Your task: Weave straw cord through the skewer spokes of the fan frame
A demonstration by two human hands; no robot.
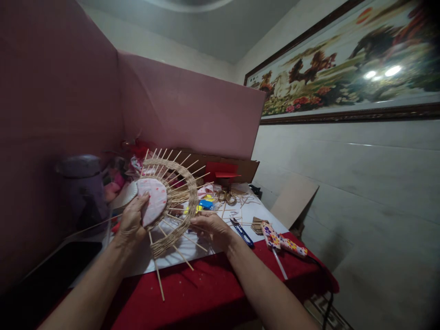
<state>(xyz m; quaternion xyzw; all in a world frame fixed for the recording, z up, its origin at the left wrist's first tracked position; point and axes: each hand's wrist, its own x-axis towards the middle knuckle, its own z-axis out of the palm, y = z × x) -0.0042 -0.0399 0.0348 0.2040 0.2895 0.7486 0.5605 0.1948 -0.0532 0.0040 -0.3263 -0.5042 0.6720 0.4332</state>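
Held up over the table is a woven fan frame [193,192], a curved band of tan twisted cord threaded through several thin wooden sticks that radiate outward. At its centre sits a pale pink fabric-covered disc [156,201] with red spots. My left hand [133,220] grips the disc at its left edge, thumb on the front and fingers hidden behind. On the lower right side of the cord band, my right hand [211,227] pinches the woven edge; its fingertips are partly hidden behind the band.
Blue thread snips [242,233] and a flower-patterned glue gun [285,240] lie to the right on the white sheet and red tablecloth [206,284]. A purple canister [84,192] and dark phone-like slab [74,259] are at left. Cardboard [252,172] and craft bits stand behind.
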